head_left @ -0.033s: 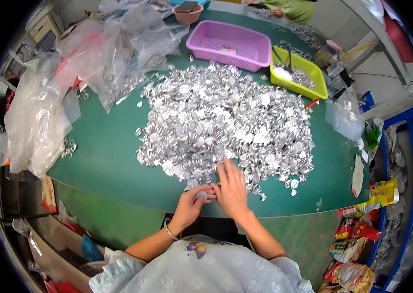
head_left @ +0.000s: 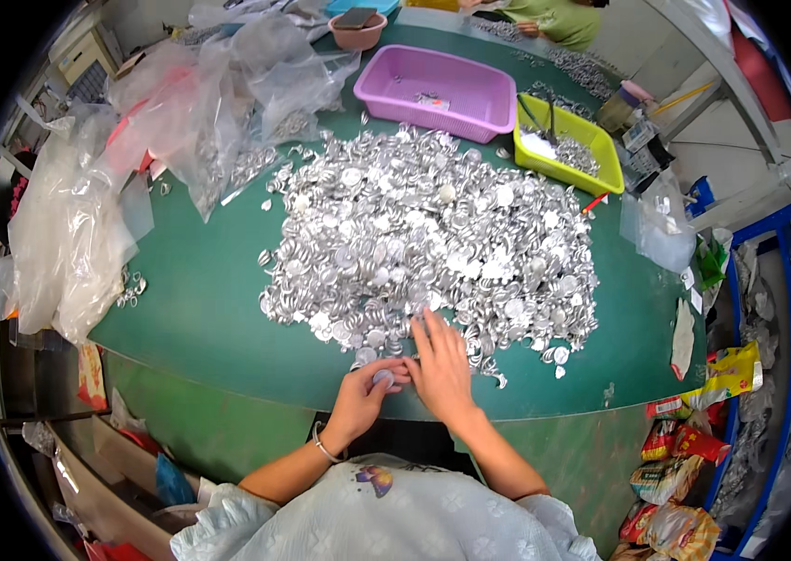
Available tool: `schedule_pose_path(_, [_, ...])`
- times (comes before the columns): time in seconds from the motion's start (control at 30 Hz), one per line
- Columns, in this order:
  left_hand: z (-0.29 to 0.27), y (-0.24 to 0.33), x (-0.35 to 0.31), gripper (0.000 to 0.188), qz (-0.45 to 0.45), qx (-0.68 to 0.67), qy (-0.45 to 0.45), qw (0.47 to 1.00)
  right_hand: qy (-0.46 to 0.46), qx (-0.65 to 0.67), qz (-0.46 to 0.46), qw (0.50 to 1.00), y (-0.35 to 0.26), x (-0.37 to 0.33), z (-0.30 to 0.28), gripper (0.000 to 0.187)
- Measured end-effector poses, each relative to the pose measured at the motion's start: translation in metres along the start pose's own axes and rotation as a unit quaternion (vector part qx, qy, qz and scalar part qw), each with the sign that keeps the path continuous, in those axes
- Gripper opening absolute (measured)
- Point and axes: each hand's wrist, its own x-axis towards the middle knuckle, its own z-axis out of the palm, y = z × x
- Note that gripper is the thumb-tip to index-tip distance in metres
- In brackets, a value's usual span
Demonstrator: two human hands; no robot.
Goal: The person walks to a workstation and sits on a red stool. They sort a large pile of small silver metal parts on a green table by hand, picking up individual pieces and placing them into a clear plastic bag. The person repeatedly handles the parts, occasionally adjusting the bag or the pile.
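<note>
A wide heap of small shiny silver metal pieces (head_left: 433, 224), many round and some curved like rings, covers the middle of the green table. At its near edge my left hand (head_left: 360, 397) is closed on a round silver disc (head_left: 383, 377), held between thumb and fingers. My right hand (head_left: 442, 374) lies with fingers stretched out, their tips at the near edge of the heap. Its thumb side meets the fingertips of my left hand. Whether anything small lies under the right palm is hidden.
Behind the heap stand a purple basket (head_left: 377, 98) and a yellow-green basket (head_left: 559, 173) holding metal pieces and a dark-handled tool. Clear plastic bags (head_left: 68, 224) crowd the left side. A person in a green top (head_left: 563, 21) sits at the far side. A blue-framed shelf (head_left: 741, 374) stands right.
The view has shifted very slightly. My right fingertips have drawn back a little toward me, while my left hand keeps its hold on the disc.
</note>
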Motion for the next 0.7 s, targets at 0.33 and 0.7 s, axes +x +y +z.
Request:
schedule_pose_path(0.33, [-0.012,0.004,-0.002,0.025,0.069,0.08,0.084,0.991,-0.035,0.036,-0.103,0.993,0.022,-0.019,-0.018,0.044])
schedule_pose_path(0.7, [-0.003,0.078,0.076,0.035,0.359,0.393,0.115,0.839,0.187,-0.044,0.009,0.981,0.042,0.064,-0.061,0.053])
